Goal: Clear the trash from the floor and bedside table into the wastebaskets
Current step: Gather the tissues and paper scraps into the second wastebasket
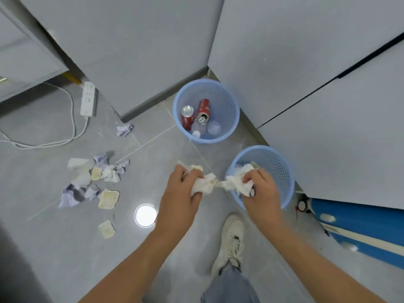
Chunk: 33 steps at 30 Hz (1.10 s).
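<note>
My left hand point(181, 189) grips a crumpled white tissue wad point(204, 184) above the floor, just left of the near blue wastebasket point(277, 162). My right hand point(260, 189) grips another white tissue wad point(236, 182) over that basket's left rim. The two wads touch between my hands. White paper lies inside the near basket. The far blue wastebasket point(227, 99) holds two red cans point(203, 108) and clear plastic bottles. A pile of crumpled paper and tissues point(91, 180) lies on the grey floor at left. A single crumpled paper point(124, 130) lies farther back.
A white power strip point(87, 98) with its cable lies at the back left by a grey cabinet. Grey cabinet doors stand behind and right of the baskets. A blue and white object point(358, 228) lies at the right. My white shoe point(231, 243) stands below the near basket.
</note>
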Motion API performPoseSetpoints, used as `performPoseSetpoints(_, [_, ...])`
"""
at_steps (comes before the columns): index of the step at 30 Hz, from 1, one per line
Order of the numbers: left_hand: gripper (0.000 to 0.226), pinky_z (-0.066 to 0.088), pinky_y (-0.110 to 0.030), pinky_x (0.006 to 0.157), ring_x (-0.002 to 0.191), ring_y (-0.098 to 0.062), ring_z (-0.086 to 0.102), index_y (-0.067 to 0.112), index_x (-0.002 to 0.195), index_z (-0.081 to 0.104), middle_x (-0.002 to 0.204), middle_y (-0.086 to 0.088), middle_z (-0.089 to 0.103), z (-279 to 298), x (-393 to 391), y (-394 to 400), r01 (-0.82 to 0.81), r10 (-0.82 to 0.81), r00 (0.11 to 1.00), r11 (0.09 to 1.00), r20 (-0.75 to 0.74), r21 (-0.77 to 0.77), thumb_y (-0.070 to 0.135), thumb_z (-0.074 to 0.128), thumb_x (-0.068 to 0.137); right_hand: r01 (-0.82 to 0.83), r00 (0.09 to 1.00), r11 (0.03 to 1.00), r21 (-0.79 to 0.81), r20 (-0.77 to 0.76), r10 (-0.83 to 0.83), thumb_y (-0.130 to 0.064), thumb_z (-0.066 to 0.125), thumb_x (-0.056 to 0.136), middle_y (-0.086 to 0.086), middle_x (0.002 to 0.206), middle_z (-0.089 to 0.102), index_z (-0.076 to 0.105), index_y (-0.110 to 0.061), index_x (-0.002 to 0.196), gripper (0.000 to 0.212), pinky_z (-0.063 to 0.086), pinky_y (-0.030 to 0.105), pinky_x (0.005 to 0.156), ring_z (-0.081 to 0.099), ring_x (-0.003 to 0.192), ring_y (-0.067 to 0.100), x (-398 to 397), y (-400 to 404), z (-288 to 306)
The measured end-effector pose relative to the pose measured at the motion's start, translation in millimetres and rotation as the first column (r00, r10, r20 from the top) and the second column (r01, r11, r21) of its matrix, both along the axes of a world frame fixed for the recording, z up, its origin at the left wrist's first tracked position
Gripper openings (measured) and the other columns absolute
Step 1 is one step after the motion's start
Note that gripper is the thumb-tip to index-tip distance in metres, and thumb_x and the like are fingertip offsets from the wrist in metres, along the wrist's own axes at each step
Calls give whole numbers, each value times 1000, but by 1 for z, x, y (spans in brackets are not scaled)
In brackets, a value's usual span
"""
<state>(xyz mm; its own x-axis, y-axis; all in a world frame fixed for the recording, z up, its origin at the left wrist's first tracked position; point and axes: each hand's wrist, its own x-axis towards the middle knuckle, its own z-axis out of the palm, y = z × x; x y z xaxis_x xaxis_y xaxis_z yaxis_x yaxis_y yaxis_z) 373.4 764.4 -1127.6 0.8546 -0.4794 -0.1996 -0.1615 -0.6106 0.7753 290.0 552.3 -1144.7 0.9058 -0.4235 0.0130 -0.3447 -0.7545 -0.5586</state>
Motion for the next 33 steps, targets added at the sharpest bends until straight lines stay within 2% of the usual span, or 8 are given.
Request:
performPoseSetpoints(3, [36, 49, -26, 74, 94, -14, 52, 31, 121, 54, 112, 7, 40, -13, -7, -71, 40, -41, 999, 999, -20, -32, 15, 68, 92, 124, 992, 992, -1, -18, -124, 12, 72, 74, -1, 84, 54, 59, -11, 81, 28, 42, 27, 63, 51, 74, 22, -23, -55, -7])
performPoseSetpoints(8, [31, 52, -34, 71, 93, -15, 51, 28, 118, 56, 112, 5, 42, -47, -28, -164, 117, -117, 993, 993, -33, 4, 17, 66, 91, 246, 969, 969, -17, -27, -247, 7, 71, 74, -4, 83, 51, 60, -12, 81, 23, 35, 12, 64, 46, 72, 12, -46, -121, -44])
performPoseSetpoints(13, [54, 53, -41, 82, 118, -29, 49, 34, 140, 46, 128, -5, 47, -89, -41, -215, 194, -161, 973, 958, -165, 209, 30, 66, 90, 182, 962, 974, 136, -232, -147, -2, 76, 69, -1, 98, 50, 64, -15, 101, 37, 45, 21, 69, 55, 83, 17, -59, -143, -77])
performPoseSetpoints(16, [69, 52, -41, 84, 126, -32, 46, 41, 151, 32, 145, -3, 43, -90, -46, -219, 266, -226, 963, 890, -148, 371, 45, 62, 88, 134, 939, 972, 194, -338, -62, -14, 82, 70, -4, 111, 45, 60, -21, 119, 54, 38, 8, 80, 52, 102, 14, -63, -145, -78])
performPoseSetpoints(18, [63, 54, -41, 78, 119, -31, 52, 40, 148, 38, 141, -1, 49, -82, -47, -207, 254, -237, 967, 905, -89, 341, 47, 57, 88, 101, 937, 983, 155, -345, -42, -14, 80, 73, -6, 114, 45, 59, -22, 121, 54, 35, 8, 81, 51, 106, 12, -60, -139, -71])
performPoseSetpoints(22, [45, 58, -40, 66, 103, -23, 59, 34, 133, 50, 123, 3, 57, -60, -33, -158, 194, -192, 981, 953, -31, 232, 45, 52, 90, 19, 942, 994, 112, -336, 20, -11, 77, 77, -9, 112, 50, 61, -24, 115, 43, 39, 26, 84, 52, 108, 16, -35, -103, -50])
performPoseSetpoints(28, [31, 55, -37, 58, 95, -17, 59, 30, 118, 56, 106, 6, 59, -36, -3, -31, -3, -13, 997, 974, 70, 224, 45, 49, 91, -268, 911, 954, 134, -288, 296, -15, 70, 78, -9, 104, 51, 59, -25, 106, 32, 38, 24, 81, 51, 95, 11, 41, 14, -33])
performPoseSetpoints(33, [30, 55, -40, 63, 97, -14, 58, 33, 116, 52, 105, 12, 58, -28, 15, 111, -156, 135, 987, 939, 90, 306, 48, 47, 91, -405, 861, 897, 178, -255, 440, -9, 71, 76, -5, 106, 54, 60, -20, 110, 37, 44, 25, 86, 56, 99, 14, 101, 132, -34])
